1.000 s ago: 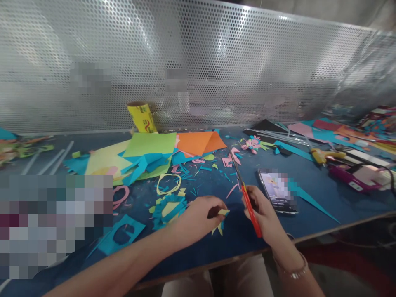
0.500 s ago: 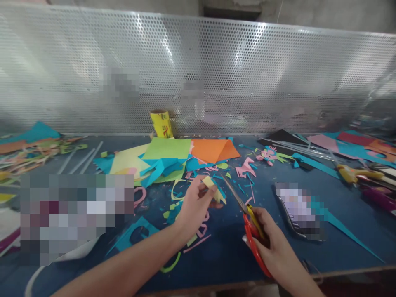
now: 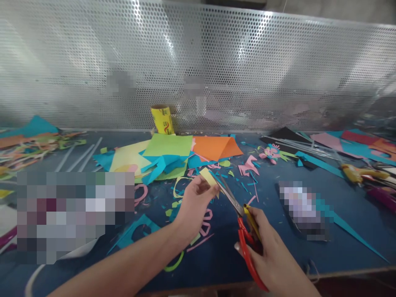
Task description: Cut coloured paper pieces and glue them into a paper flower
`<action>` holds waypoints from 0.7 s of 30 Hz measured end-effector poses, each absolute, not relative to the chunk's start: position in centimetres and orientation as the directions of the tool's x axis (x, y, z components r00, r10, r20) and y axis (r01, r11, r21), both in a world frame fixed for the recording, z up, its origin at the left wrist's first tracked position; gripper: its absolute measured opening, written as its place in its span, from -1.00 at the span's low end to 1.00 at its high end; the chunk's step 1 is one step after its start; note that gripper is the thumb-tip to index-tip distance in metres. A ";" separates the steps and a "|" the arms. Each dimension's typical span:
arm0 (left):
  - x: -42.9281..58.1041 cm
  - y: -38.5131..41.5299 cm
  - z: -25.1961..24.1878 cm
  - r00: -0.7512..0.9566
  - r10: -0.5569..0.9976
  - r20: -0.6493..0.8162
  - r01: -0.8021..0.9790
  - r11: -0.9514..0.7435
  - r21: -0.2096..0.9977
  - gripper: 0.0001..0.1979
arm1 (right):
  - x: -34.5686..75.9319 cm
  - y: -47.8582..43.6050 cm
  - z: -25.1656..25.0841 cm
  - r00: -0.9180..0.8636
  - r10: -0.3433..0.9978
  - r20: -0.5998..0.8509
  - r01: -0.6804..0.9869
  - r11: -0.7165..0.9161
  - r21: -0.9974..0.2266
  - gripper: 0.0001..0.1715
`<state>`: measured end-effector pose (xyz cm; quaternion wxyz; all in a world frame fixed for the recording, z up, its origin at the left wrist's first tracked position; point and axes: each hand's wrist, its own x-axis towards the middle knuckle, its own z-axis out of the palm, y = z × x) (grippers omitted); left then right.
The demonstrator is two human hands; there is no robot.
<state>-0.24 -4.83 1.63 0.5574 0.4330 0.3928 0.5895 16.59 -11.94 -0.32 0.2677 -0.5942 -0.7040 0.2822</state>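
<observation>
My left hand pinches a small pale yellow paper piece with a blue edge along its right side. In my right hand is a pair of scissors with red and yellow handles, fingers wrapped through the loops. The blades point up and left and lie at the right edge of the paper piece; whether they touch it I cannot tell. Below my left hand lie pink looped paper strips and small green and blue scraps. A blue sheet with a round hole rests beside my left forearm.
Green and orange sheets lie ahead, with a yellow roll behind them near a perforated metal panel. A phone lies to the right, a glue gun beyond it. A blurred-out object sits left. Paper scraps are scattered around.
The scissors have come left, so the blades now meet the edge of the yellow paper piece. That piece has been turned and raised slightly in my left hand. The view has shifted a little.
</observation>
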 end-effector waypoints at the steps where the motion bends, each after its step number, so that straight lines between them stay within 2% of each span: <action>1: -0.2 -4.9 1.7 0.002 0.997 0.079 -0.329 -0.074 0.941 -0.83 | 16.5 -12.0 -0.3 -0.145 0.989 0.036 0.692 0.128 -0.710 -0.33; 4: -0.1 -4.9 1.7 0.013 0.997 0.082 -0.355 -0.072 0.932 -0.80 | 16.4 -12.0 -0.2 -0.147 0.989 0.024 0.693 0.120 -0.711 -0.34; 11: -0.1 -4.9 1.7 0.053 0.995 0.086 -0.377 -0.060 0.924 -0.81 | 16.8 -11.9 0.2 -0.187 0.982 -0.002 0.646 0.122 -0.754 -0.53; 21: -0.2 -5.0 1.9 0.042 0.995 0.089 -0.358 -0.069 0.931 -0.83 | 17.3 -11.9 0.7 -0.179 0.982 -0.060 0.565 0.053 -0.824 -0.52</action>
